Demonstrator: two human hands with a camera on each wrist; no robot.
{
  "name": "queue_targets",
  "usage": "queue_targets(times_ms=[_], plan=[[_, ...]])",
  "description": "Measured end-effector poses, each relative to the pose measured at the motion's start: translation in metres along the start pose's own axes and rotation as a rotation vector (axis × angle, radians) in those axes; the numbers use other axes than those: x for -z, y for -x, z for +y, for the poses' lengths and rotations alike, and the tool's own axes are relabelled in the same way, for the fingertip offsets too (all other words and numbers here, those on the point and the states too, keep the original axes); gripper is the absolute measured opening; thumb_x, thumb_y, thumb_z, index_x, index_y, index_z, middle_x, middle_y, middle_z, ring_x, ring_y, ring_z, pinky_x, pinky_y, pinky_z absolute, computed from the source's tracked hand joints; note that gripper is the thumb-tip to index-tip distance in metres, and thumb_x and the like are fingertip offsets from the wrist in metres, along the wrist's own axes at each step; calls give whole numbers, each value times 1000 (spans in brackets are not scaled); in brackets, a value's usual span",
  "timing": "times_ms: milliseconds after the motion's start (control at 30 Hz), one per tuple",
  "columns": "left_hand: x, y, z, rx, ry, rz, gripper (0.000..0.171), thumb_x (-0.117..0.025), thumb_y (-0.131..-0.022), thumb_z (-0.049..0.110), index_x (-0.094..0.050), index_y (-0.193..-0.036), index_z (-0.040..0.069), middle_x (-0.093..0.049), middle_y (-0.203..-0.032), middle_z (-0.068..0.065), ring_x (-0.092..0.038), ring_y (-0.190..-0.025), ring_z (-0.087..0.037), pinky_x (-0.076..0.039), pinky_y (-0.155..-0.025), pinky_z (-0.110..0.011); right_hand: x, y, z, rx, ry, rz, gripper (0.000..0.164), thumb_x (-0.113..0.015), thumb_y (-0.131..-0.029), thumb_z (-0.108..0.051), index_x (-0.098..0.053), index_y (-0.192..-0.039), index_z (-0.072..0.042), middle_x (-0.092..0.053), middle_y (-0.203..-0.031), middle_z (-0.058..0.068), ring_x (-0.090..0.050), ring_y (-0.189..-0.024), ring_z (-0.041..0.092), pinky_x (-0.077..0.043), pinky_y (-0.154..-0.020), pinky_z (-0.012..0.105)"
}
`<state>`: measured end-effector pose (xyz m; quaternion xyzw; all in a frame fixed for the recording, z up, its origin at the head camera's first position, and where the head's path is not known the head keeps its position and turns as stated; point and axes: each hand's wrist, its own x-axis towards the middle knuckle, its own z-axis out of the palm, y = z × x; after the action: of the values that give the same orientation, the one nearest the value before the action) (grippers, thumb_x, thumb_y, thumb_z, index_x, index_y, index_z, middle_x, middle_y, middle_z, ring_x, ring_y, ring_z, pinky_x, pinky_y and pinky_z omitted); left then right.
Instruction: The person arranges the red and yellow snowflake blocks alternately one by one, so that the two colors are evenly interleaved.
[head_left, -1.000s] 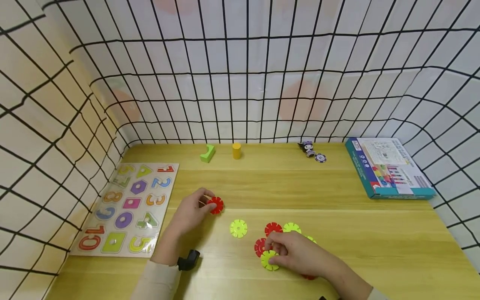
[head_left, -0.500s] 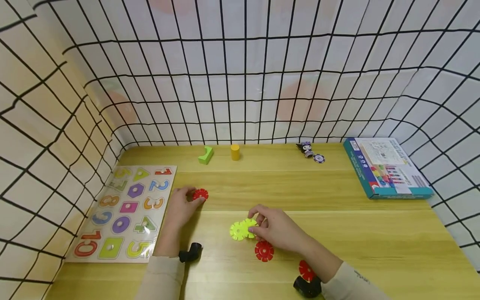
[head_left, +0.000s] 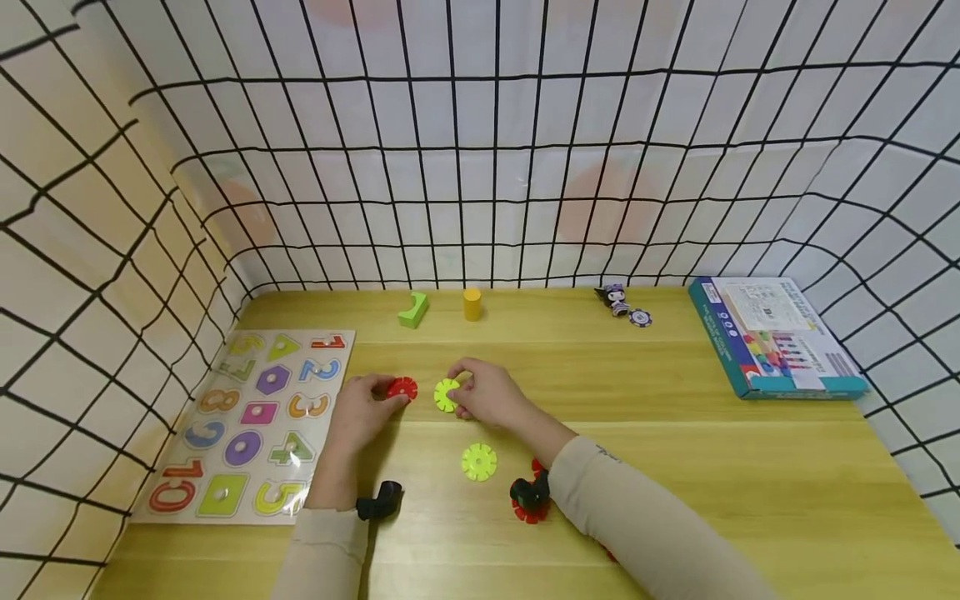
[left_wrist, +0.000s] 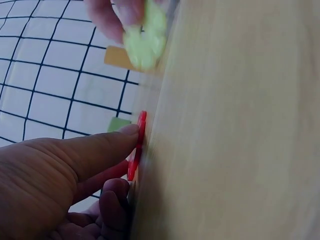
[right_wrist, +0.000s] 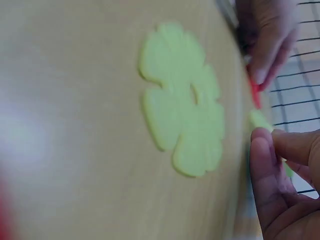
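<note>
My left hand [head_left: 363, 410] pinches a red notched plastic disc [head_left: 405, 388] between thumb and fingers, beside the number board. In the left wrist view this red disc [left_wrist: 140, 142] stands nearly edge-on, the thumb on its rim. Just to the right, my right hand [head_left: 491, 395] pinches a yellow-green notched disc [head_left: 444, 395], and a gap separates the two discs. Another yellow-green disc [head_left: 478, 462] lies flat on the table below the right hand; it looms large in the right wrist view. Red discs [head_left: 529, 512] lie partly hidden under the right wrist camera and sleeve.
A puzzle board [head_left: 243, 425] with numbers and shapes lies at left. Along the back stand a green block [head_left: 413, 311], an orange cylinder [head_left: 472, 305], a small figurine [head_left: 615, 299] and a poker chip [head_left: 640, 318]. A flat box [head_left: 780, 337] occupies the right. Black wire grid surrounds the table.
My right hand has carried the yellow-green disc up and left, from the loose discs to beside the red one. My left hand shifted left with its red disc, then stayed put.
</note>
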<state>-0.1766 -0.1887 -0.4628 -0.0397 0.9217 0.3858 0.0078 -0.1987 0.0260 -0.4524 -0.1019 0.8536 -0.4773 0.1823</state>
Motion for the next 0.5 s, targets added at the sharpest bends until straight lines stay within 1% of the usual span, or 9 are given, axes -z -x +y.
queue_targets(times_ms=[33,133,233,300,400,467,500], plan=[[-1,0,0,2,-1,-3,43,-73,-80,24,-63,-115,0,-60,-105,-15,-52,-96,-28,-42,-84,-42,-2,-5,-1,-8,18,-1,21,-65,-88,-16,-56,-106,-16,-63,-64,6,-62,-54,17,-51,-48,27],[-1,0,1,6,4,-12,43,-72,-80,23,-62,-115,0,-60,-106,-15,-53,-97,-28,-43,-83,-43,-5,-19,-3,-19,125,2,19,-65,-87,-19,-57,-103,-15,-62,-60,2,-60,-50,14,-48,-45,24],[-1,-1,0,0,-7,-11,42,-72,-81,23,-62,-115,1,-60,-106,-14,-53,-97,-28,-43,-83,-43,-6,-27,-8,-17,213,0,18,-67,-86,-22,-57,-100,-16,-62,-58,0,-60,-49,13,-48,-48,25],[0,-1,0,-7,-8,-11,42,-71,-82,23,-62,-116,1,-60,-105,-14,-52,-98,-28,-43,-84,-43,-7,-29,-12,1,302,11,19,-68,-84,-26,-58,-97,-16,-61,-64,-3,-59,-56,12,-48,-56,25],[0,-2,-2,-16,-14,-14,41,-70,-82,22,-62,-117,1,-60,-104,-14,-52,-98,-28,-42,-85,-43,-9,-30,-17,20,418,29,21,-70,-82,-31,-59,-92,-16,-61,-73,-5,-56,-69,14,-46,-66,28],[-1,-3,-2,-20,-17,-17,41,-70,-83,22,-62,-117,1,-60,-104,-14,-52,-97,-28,-42,-85,-43,-10,-30,-18,23,474,43,22,-70,-82,-33,-59,-90,-16,-59,-79,-6,-52,-75,15,-43,-70,29],[-1,-3,-2,-23,-20,-17,41,-70,-83,23,-62,-117,1,-60,-103,-14,-51,-97,-28,-42,-84,-43,-11,-30,-18,19,480,45,22,-70,-82,-34,-59,-90,-16,-60,-80,-5,-53,-77,16,-44,-70,30]])
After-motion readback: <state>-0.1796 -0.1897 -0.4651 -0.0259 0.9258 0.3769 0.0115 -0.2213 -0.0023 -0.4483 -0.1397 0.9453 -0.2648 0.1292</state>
